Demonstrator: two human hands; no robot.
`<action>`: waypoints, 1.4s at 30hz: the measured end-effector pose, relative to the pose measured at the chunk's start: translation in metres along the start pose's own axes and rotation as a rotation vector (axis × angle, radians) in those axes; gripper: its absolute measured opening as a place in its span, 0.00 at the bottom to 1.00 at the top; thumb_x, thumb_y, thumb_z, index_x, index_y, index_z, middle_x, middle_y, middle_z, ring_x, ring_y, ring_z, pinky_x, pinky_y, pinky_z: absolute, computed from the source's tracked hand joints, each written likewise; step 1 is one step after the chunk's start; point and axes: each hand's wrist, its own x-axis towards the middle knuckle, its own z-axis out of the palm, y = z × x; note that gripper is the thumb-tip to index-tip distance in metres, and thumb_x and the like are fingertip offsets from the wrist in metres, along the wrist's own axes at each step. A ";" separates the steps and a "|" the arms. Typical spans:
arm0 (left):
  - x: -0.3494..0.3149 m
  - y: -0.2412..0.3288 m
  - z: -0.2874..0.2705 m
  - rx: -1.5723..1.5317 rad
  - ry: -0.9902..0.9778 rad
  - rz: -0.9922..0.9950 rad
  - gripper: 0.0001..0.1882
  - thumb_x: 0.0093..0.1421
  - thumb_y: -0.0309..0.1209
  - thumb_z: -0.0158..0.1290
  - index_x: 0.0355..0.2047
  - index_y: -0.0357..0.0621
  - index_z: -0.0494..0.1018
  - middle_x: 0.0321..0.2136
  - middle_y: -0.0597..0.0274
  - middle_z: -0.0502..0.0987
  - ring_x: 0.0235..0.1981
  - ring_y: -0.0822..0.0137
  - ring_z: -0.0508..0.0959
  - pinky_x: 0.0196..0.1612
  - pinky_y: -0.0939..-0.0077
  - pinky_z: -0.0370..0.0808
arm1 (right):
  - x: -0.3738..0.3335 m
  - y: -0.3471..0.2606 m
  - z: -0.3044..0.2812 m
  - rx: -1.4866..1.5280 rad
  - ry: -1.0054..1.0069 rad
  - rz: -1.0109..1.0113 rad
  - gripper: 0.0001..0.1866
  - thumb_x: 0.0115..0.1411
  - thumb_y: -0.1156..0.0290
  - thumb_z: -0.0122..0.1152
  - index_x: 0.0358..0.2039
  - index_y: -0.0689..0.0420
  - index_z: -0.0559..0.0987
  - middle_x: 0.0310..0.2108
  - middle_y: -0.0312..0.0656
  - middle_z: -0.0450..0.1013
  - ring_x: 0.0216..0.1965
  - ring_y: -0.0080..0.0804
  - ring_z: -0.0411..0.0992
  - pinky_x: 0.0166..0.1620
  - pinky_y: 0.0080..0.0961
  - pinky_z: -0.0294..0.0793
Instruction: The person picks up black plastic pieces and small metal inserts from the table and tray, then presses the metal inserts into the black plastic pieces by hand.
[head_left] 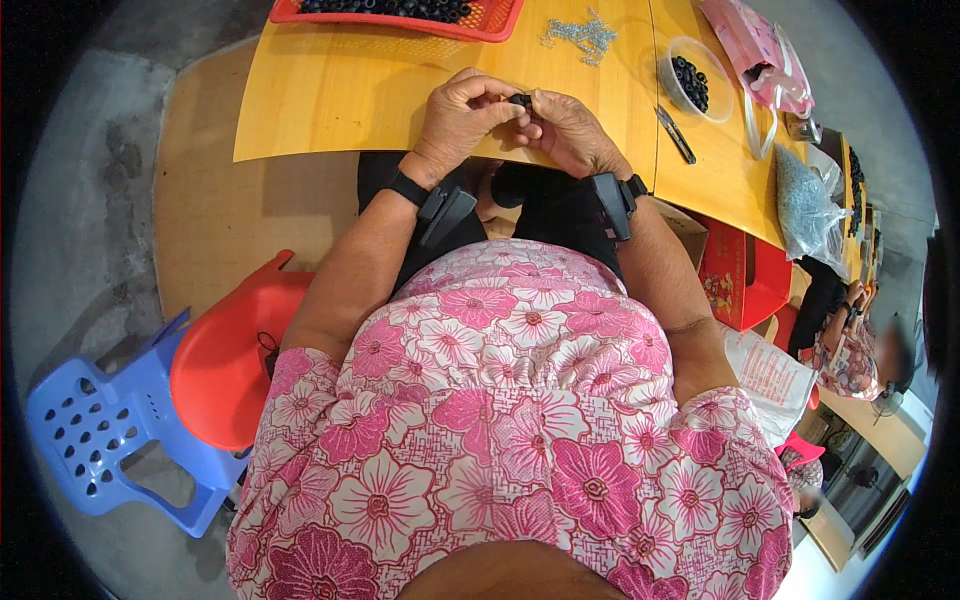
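Near the front edge of the tabletop (350, 100), I've got both hands up close together on one little black piece (520, 100). The left hand (458, 118) has it pinched between thumb and fingertips. The right hand (568, 132) is nearly closed too, thumb and finger on the other end, remaining fingers curled underneath. Can't make out the piece's finer shape, fingers cover most of it.

What worries me: it's tiny, so if one pinch slips or the two push unevenly, it could pop out, and with that edge so near it might drop toward the lap. A wide sweep right could bump the box cutter (676, 136) or tip the clear tub (719, 102) of black bits. Reaching forward carelessly could scatter the loose silvery pieces (590, 40) past the red basket (497, 32).
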 end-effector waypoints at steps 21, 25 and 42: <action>0.001 0.000 0.006 0.039 -0.033 0.001 0.07 0.53 0.26 0.59 0.31 0.38 0.75 0.27 0.67 0.74 0.28 0.76 0.74 0.33 0.85 0.72 | -0.009 0.000 0.005 -0.095 0.214 -0.037 0.13 0.59 0.63 0.59 0.32 0.63 0.75 0.25 0.37 0.71 0.23 0.20 0.69 0.32 0.24 0.79; 0.000 0.006 0.007 -0.024 -0.039 -0.058 0.07 0.52 0.26 0.59 0.31 0.38 0.75 0.27 0.67 0.75 0.28 0.77 0.74 0.33 0.84 0.73 | -0.009 0.005 0.007 -0.081 0.297 -0.141 0.10 0.60 0.67 0.57 0.33 0.62 0.75 0.26 0.37 0.71 0.23 0.21 0.69 0.33 0.24 0.78; 0.000 0.002 0.011 0.055 -0.054 -0.066 0.08 0.53 0.28 0.59 0.31 0.38 0.75 0.24 0.67 0.76 0.25 0.78 0.75 0.30 0.85 0.73 | -0.007 -0.016 -0.001 -0.801 0.307 -0.273 0.07 0.59 0.72 0.57 0.33 0.62 0.77 0.24 0.34 0.73 0.23 0.18 0.70 0.30 0.13 0.70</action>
